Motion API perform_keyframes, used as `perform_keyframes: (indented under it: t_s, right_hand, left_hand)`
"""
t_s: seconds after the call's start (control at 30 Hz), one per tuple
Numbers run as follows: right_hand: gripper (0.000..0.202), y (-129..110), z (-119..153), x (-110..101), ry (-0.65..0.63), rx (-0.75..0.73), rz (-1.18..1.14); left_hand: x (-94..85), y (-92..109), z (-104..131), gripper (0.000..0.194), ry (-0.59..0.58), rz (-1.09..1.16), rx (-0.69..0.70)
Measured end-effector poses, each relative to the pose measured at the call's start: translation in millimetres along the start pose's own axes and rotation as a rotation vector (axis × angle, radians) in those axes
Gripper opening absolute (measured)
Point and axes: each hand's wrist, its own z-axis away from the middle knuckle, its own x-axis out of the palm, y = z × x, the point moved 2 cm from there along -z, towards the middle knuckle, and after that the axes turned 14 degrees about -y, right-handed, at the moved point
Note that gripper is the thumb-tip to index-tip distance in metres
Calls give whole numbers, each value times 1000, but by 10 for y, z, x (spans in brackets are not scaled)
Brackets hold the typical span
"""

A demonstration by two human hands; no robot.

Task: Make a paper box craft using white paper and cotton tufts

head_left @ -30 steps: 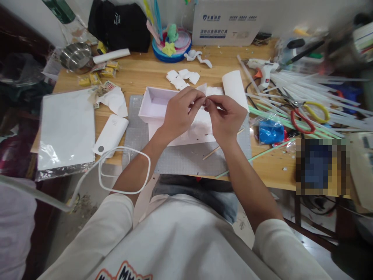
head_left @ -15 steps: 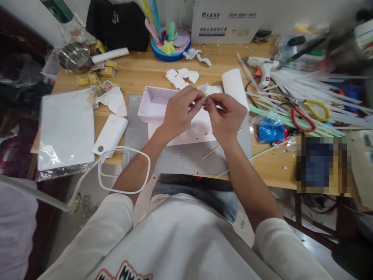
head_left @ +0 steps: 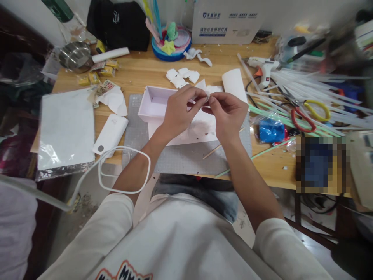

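Note:
My left hand (head_left: 184, 111) and my right hand (head_left: 229, 114) meet fingertip to fingertip above the work area. Both pinch a small piece of white paper (head_left: 201, 84), whose corner sticks up behind the fingers; its lower part is hidden. Left of the hands, a pale lilac open box (head_left: 155, 111) stands partly behind my left hand. Beneath them lies a white sheet (head_left: 186, 137) with a greyish smudge and dark specks. A thin wooden stick (head_left: 211, 151) rests near my right wrist on the grey cutting mat (head_left: 180, 163).
Torn white squares (head_left: 177, 81) and a paper roll (head_left: 234, 83) lie behind. To the right are a glue gun (head_left: 264, 70), scissors (head_left: 303, 112) and many translucent sticks (head_left: 314, 89). At left are a white power bank (head_left: 110, 134), a bagged white pack (head_left: 67, 130) and a metal bowl (head_left: 75, 56).
My right fingers have shifted slightly to the right and spread a little. More of the white paper's corner now shows above the fingertips. The surroundings have not moved.

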Motion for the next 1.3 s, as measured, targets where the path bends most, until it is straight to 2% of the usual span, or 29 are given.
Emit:
perform_keyframes:
  t_s: [0.2, 0.47, 0.83, 1.0, 1.2, 1.3]
  right_hand:
    - [26, -39, -11, 7, -6, -15, -56]
    - [26, -157, -5, 32, 21, -1, -79]
    - [22, -216, 8, 35, 20, 40, -91]
    - [22, -247, 20, 57, -4, 61, -116]
    - [23, -222, 11, 52, -17, 110, -137]
    - [22, -201, -2, 46, -20, 122, -178]
  left_hand:
    - [5, -23, 1, 13, 22, 6, 80]
    - [19, -49, 11, 21, 56, -132, 153]
    - [14, -45, 9, 23, 73, -50, 91]
    - [13, -40, 15, 20, 95, -87, 122]
    - [29, -59, 26, 24, 17, -162, 99]
    - [28, -44, 26, 28, 6, -131, 94]
